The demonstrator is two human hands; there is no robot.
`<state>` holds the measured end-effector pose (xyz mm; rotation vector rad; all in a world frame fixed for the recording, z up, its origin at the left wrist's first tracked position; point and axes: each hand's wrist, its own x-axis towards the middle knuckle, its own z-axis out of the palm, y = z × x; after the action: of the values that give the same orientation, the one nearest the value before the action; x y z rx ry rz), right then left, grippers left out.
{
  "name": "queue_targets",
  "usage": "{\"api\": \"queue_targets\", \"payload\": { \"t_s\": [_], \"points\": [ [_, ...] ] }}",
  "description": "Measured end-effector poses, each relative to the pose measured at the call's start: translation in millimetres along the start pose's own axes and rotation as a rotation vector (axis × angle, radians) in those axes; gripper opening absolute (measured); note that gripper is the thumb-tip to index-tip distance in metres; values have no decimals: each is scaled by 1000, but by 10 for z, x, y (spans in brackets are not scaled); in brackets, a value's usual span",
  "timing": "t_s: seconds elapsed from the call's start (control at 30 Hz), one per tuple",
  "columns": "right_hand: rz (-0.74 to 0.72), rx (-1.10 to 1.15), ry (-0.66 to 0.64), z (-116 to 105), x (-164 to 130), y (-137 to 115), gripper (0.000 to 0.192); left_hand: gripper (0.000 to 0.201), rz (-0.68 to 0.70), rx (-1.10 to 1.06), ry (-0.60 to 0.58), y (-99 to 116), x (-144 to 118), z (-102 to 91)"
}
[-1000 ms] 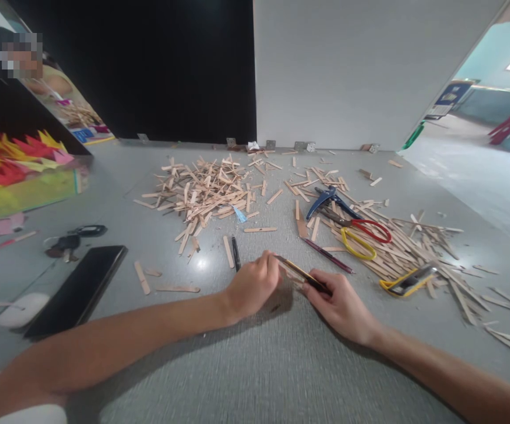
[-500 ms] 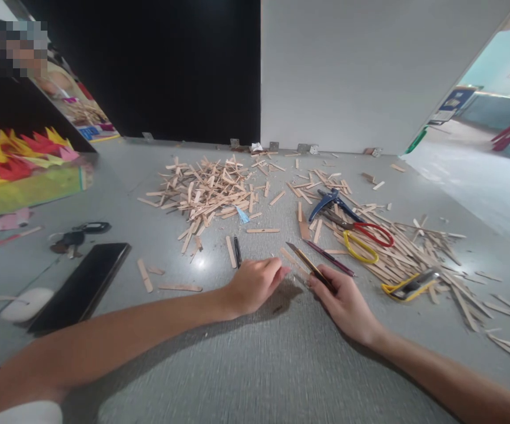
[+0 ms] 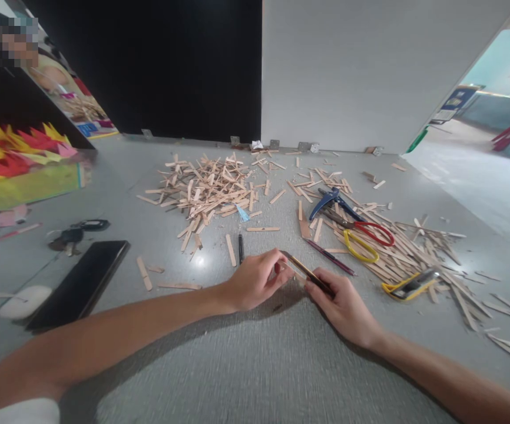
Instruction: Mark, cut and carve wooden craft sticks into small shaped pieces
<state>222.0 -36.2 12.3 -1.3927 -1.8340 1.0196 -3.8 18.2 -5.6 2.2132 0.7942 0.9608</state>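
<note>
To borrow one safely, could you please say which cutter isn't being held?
The yellow-edged cutter near the wooden sticks; the slim, dark cutter is in the right hand.

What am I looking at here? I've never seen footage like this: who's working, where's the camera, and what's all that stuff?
There's no machine: these are a person's two bare hands, seen by one camera worn on the head, looking forward and down. The right hand holds a slim knife pointing toward the left hand. A thin wooden strip shows between the hands; whether the left grips it is unclear. On the grey surface lie a heap of wooden sticks, scissors with one red and one yellow handle, a blue-handled tool, a yellow cutter, keys and a dark phone.
</note>
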Motion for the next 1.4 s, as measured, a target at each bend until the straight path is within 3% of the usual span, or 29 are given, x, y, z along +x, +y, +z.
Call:
{"api": "queue_targets", "payload": {
  "t_s": [0.1, 0.23, 0.37, 0.47, 0.57, 0.63, 0.7, 0.77, 0.83, 0.87, 0.9, 1.03, 1.13, 1.2, 1.33, 1.4],
  "points": [
    [21, 7, 27, 2, -4, -2, 40, 16, -55, -126, -11, 18, -8, 20],
    [11, 37, 95, 51, -39, -45, 38, 42, -221, -470, 15, 101, -18, 104],
    [-12, 70, 136, 140, -99, -135, 35, 29, -286, -732, -91, 220, -17, 178],
    [-31, 74, 150, 164, -144, -167, 30, 32, -322, -711, -38, 310, 2, 135],
    [-80, 103, 243, 113, -191, -174, 25, 35, -367, -688, 32, 424, 33, 7],
    [-141, 100, 290, 40, -221, -207, 24, 38, -426, -772, -9, 520, 47, -96],
    [-233, 90, 259, -50, -246, -280, 20, 37, -474, -754, -73, 620, 52, -190],
    [-339, 105, 178, -133, -265, -375, 26, 32, -488, -675, -105, 705, 52, -268],
    [-419, 58, 140, -194, -276, -458, 53, 29, -472, -603, -104, 764, 51, -325],
    [-441, -5, 180, -216, -279, -486, 63, 29, -459, -577, -99, 784, 50, -346],
    [-457, -86, 253, -236, -280, -506, 61, 29, -448, -558, -93, 798, 50, -362],
    [-517, -299, 534, -339, -264, -568, 14, 36, -436, -552, -73, 837, 43, -394],
    [-531, -187, 577, -430, -232, -704, 24, 55, -403, -570, -65, 871, 33, -410],
    [-530, -88, 548, -461, -205, -841, 37, 53, -364, -572, -54, 893, 30, -421],
    [-641, -169, 535, -399, -131, -1087, 14, 40, -310, -587, 8, 929, 44, -429],
    [-655, -200, 588, -317, -71, -1146, 21, 38, -288, -614, 56, 951, 64, -419]
  ]
}}
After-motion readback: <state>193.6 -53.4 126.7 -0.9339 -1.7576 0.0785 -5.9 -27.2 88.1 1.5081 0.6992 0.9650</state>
